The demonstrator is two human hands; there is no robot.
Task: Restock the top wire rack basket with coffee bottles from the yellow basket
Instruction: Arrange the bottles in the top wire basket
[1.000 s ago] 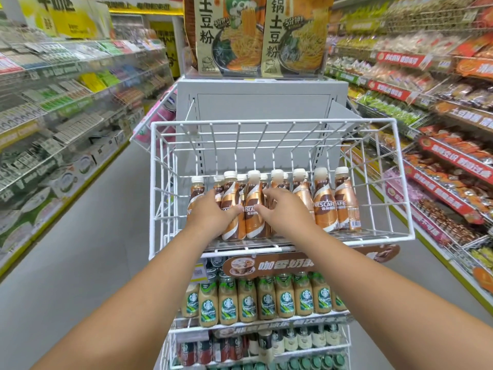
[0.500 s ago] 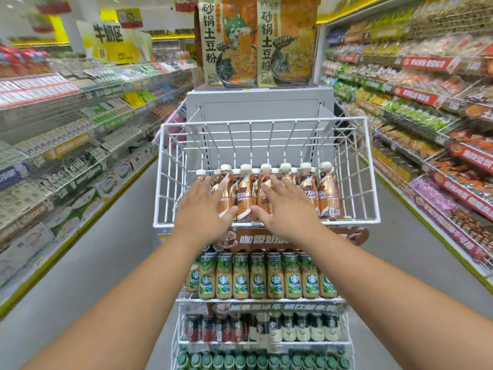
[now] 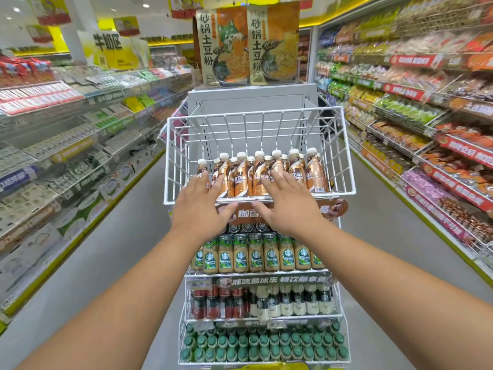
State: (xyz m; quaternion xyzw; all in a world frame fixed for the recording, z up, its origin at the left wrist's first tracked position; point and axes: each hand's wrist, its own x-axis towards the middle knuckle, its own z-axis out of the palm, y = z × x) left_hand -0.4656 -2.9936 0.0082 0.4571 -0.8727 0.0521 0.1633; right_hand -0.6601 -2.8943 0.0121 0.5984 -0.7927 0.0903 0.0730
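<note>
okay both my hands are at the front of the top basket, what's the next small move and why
Probably lower both hands toward the yellow basket for more bottles: left hand and right hand are open and empty, and the top wire basket has room behind the coffee bottles.

Single head view, facing forward and down, near the wire rack (image 3: pixel 260 193)

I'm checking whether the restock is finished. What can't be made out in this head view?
- Yellow basket: only a sliver shows; the bottom edge cuts it off, contents unseen.
- Coffee bottles: back rows hidden behind the front row, count unclear.
- Left hand and right hand: motion blur; fingertip contact with bottles uncertain.
</note>
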